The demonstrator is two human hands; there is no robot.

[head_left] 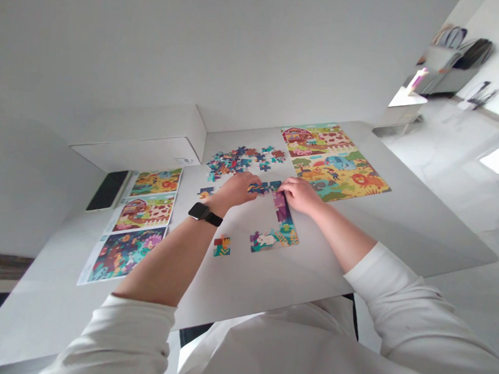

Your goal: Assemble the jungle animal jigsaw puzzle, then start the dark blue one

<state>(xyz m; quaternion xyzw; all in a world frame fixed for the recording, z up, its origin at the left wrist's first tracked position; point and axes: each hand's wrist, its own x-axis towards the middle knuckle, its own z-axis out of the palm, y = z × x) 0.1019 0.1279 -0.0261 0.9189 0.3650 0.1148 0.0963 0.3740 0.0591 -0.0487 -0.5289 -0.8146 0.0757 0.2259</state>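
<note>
My left hand point(239, 188), with a black watch on its wrist, rests curled on a short row of joined puzzle pieces point(265, 187). My right hand point(301, 194) lies beside it, fingers bent onto the top of a joined strip of pieces point(282, 212) that runs down to a corner section with a white rabbit point(271, 238). A small separate cluster of pieces point(222, 246) lies near my left forearm. A heap of loose pieces point(238, 160) sits just beyond both hands.
A finished farm-and-animals puzzle point(335, 162) lies at the far right of the white table point(423, 224). A picture sheet with three scenes point(136, 224) lies on the left, a black phone point(109, 190) beside it, and a white box point(141, 138) behind.
</note>
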